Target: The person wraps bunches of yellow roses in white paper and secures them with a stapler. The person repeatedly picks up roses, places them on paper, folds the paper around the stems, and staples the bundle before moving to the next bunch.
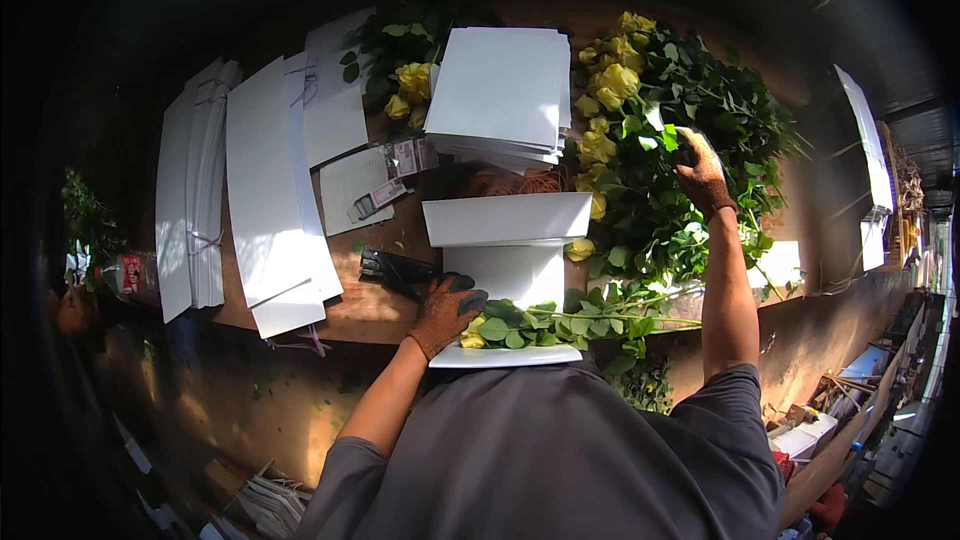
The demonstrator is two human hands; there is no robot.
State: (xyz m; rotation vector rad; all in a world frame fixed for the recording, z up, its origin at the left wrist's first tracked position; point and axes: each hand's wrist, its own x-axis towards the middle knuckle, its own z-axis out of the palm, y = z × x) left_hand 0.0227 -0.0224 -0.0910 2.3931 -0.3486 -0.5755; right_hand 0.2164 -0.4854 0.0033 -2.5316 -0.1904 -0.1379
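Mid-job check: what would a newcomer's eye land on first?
Probably the big heap of leafy yellow roses right of centre, with the gloved right hand at it. Next, the bright stack of white sheets at top centre, then the gloved left hand beside yellow blooms at the near edge.

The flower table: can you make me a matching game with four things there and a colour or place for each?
1. Roses
2. Left hand
3. Leaves
4. Right hand

A. the hand out at the leaves
B. green
C. the hand near the grey shirt
D. yellow

Pairs: 1-D, 2-C, 3-B, 4-A
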